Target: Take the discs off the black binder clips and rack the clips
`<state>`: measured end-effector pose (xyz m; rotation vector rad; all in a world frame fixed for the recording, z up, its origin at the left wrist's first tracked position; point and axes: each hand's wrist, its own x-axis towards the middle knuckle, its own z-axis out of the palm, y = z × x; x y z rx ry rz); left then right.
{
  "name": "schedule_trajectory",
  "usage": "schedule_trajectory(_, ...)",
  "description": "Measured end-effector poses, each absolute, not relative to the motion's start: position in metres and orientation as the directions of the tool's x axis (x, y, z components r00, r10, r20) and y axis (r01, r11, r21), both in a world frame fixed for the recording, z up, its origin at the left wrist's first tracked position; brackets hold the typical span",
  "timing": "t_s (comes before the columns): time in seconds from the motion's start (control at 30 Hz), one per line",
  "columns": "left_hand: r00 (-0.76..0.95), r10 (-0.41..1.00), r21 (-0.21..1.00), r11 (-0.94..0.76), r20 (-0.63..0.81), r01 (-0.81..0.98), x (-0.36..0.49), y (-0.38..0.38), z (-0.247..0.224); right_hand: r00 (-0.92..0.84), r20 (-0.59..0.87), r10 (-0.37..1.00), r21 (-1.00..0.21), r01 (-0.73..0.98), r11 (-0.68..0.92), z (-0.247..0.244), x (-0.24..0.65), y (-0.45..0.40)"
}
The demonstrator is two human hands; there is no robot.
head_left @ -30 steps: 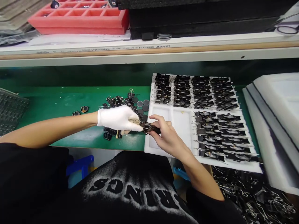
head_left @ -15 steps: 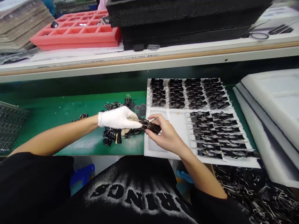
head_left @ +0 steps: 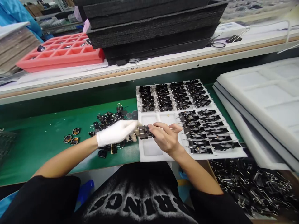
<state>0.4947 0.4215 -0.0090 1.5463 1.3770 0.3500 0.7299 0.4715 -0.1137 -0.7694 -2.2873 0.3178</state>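
My left hand (head_left: 119, 132), in a white glove with some fingertips bare, pinches the wire handles of a black binder clip (head_left: 143, 132). My bare right hand (head_left: 167, 137) grips the other end of the same cluster, where black clips and a small dark part meet; its fingers hide what lies inside. Both hands are closed and nearly meet over the left edge of a white foam tray (head_left: 151, 146). Rows of clipped black pieces (head_left: 201, 130) fill several tray compartments. A heap of loose binder clips (head_left: 108, 119) lies beside and behind my left hand.
Three small round parts (head_left: 75, 131) lie left on the green table (head_left: 42, 140). Dark discs (head_left: 132, 114) sit near the tray. White foam trays (head_left: 261, 93) lean at right above a box of binder clips (head_left: 254, 183). A shelf holds red foam (head_left: 63, 56) and black foam (head_left: 151, 34).
My view has shifted, bringing the three round parts and more of the shelf into sight. Both hands still hold the clip cluster, now turned so its broad black side shows.
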Motion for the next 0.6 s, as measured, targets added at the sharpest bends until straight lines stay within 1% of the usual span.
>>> schedule_trajectory(0.07, 0.356, 0.825, 0.815, 0.197, -0.438, 0.545, 0.505, 0.425, -0.013, -0.572, 0.600, 0.559, -0.351, 0.439, 0.827, -0.121, 0.737, 0.472)
schedule_trajectory(0.13, 0.383, 0.807, 0.830, 0.219, -0.449, 0.512, 0.512, 0.429, -0.019, -0.491, 0.700, 0.518, -0.278, 0.481, 0.832, -0.124, 0.746, 0.469)
schedule_trajectory(0.17, 0.383, 0.813, 0.841, 0.221, -0.439, 0.494, 0.515, 0.432, -0.023, -0.437, 0.735, 0.519, -0.261, 0.524, 0.811, -0.124, 0.750, 0.466)
schedule_trajectory(0.23, 0.345, 0.852, 0.846, 0.189, -0.394, 0.499, 0.521, 0.441, -0.033, -0.322, 0.742, 0.588, -0.288, 0.639, 0.713, -0.124, 0.759, 0.457)
schedule_trajectory(0.33, 0.220, 0.946, 0.808, 0.066, -0.237, 0.585, 0.536, 0.460, -0.054, -0.181, 0.645, 0.743, -0.373, 0.773, 0.513, -0.131, 0.768, 0.437)
schedule_trajectory(0.4, 0.142, 0.985, 0.753, -0.017, -0.102, 0.658, 0.550, 0.477, -0.070, -0.193, 0.576, 0.795, -0.383, 0.795, 0.470, -0.140, 0.770, 0.424)
schedule_trajectory(0.47, 0.123, 0.992, 0.675, -0.078, -0.019, 0.734, 0.566, 0.494, -0.083, -0.283, 0.526, 0.802, -0.357, 0.782, 0.511, -0.150, 0.770, 0.416)
schedule_trajectory(0.53, 0.137, 0.991, 0.587, -0.116, 0.008, 0.801, 0.579, 0.510, -0.095, -0.350, 0.508, 0.787, -0.347, 0.753, 0.559, -0.155, 0.769, 0.412)
schedule_trajectory(0.6, 0.161, 0.987, 0.509, -0.146, 0.016, 0.848, 0.589, 0.521, -0.103, -0.367, 0.502, 0.783, -0.371, 0.726, 0.578, -0.156, 0.769, 0.413)
